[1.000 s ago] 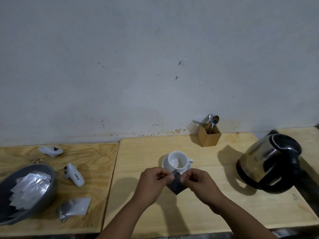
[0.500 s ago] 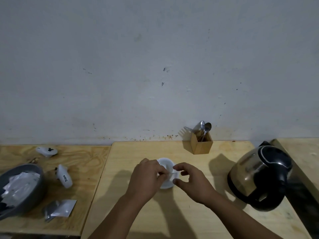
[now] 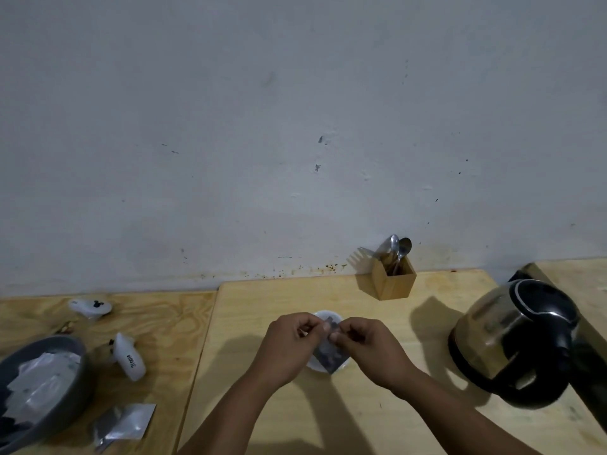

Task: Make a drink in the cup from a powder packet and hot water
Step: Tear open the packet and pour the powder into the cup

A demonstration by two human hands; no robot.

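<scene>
A small silvery powder packet (image 3: 329,352) hangs over the white cup and saucer (image 3: 325,314), which my hands mostly hide. My left hand (image 3: 286,348) pinches the packet's top edge from the left. My right hand (image 3: 368,348) pinches the same edge from the right, fingertips almost touching the left's. A steel and black electric kettle (image 3: 515,339) stands at the right of the light wooden table (image 3: 377,418), about a hand's width from my right hand.
A wooden holder (image 3: 393,280) with spoons stands against the wall behind the cup. On the left table are a grey bowl (image 3: 70,385) of packets, a loose packet (image 3: 123,421) and two white controllers (image 3: 128,356).
The camera has shifted a little. Both hands stay over the cup, and the packet now shows hanging between their fingertips, where half a second ago it was hidden.
</scene>
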